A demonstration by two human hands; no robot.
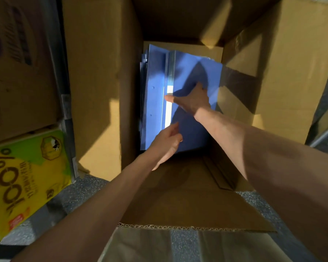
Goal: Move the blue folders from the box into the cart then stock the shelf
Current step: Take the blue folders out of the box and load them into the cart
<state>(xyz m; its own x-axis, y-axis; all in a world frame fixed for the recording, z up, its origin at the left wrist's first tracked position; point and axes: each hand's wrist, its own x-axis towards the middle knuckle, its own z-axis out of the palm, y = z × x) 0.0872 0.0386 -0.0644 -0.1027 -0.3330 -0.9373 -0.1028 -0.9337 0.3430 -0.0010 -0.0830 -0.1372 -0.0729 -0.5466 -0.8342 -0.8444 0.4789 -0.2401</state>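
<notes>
- We are looking down at a speckled grey floor crowded with brown cardboard cartons. A yellow and green printed carton lies at the left.
- In the middle stands the tall open brown cardboard box, its flaps folded out, and both bare arms reach down into it.
- The stack of blue plastic folders lies deep in the box against its far left side. The top blue folder sits tilted a little off the ones beneath.
- Our left hand is at the near edge of that top folder. Its thumb is on the cover and its fingers are curled below, so it seems to pinch the edge, though shadow and blur make this uncertain.
- Our right hand lies flat on the cover with its fingers spread and its thumb stretched toward the pale spine strip. It presses on the cover and does not clasp it.
- We judge this to be the first step, taking folders out of the box. All of them are inside it, and neither the cart nor the shelf is in view.
- The next move calls for the right hand to get its fingers under the far or side edge. Both hands then need to lift the folder level and straight up, clear of the box walls and flaps.
- The covers look smooth, so a firm two-sided hold should stop the folders below from sliding off.
</notes>
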